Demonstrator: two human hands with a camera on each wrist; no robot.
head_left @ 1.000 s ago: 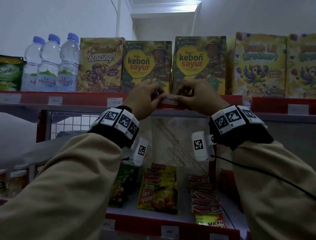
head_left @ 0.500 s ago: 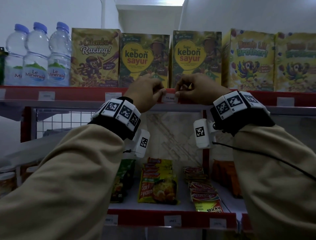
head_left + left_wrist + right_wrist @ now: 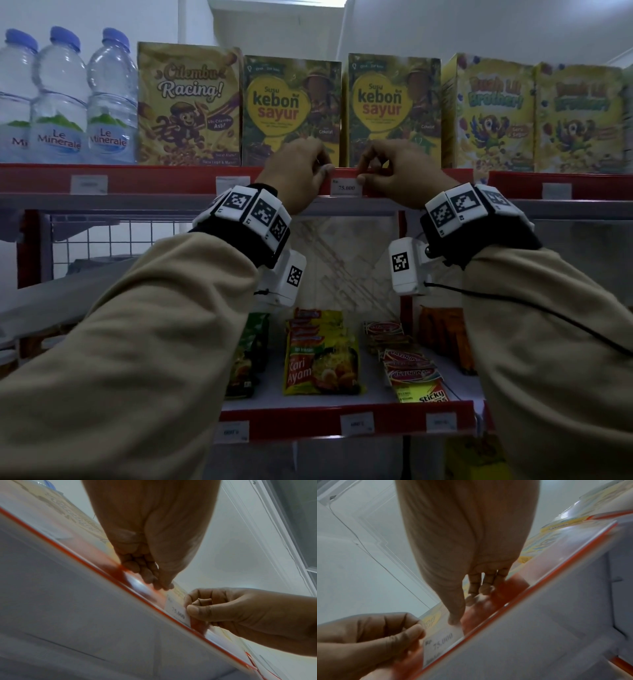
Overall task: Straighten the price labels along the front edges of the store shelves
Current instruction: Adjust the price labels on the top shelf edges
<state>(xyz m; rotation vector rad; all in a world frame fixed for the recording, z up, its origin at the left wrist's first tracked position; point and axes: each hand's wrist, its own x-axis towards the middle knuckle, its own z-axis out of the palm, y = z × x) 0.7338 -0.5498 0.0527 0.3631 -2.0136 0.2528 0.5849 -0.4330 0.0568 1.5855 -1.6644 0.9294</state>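
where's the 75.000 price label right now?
Head view, centre: the 75.000 label sits on the upper shelf's red front strip, between the left hand and right hand, below both kebon sayur boxes.

Both arms wear loose beige long sleeves (image 3: 144, 329). Black wristbands (image 3: 239, 236) carry white square-coded marker blocks (image 3: 464, 202). A thin black cable (image 3: 534, 308) trails off the right one.

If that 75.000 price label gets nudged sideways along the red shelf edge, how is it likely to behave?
The 75.000 price label looks like a thin, light paper slip, so it probably flexes easily. It lies flat against the red shelf edge, so it likely slides rather than lifts. The left hand and right hand pinch its top corners; too hard a grip could crease it.
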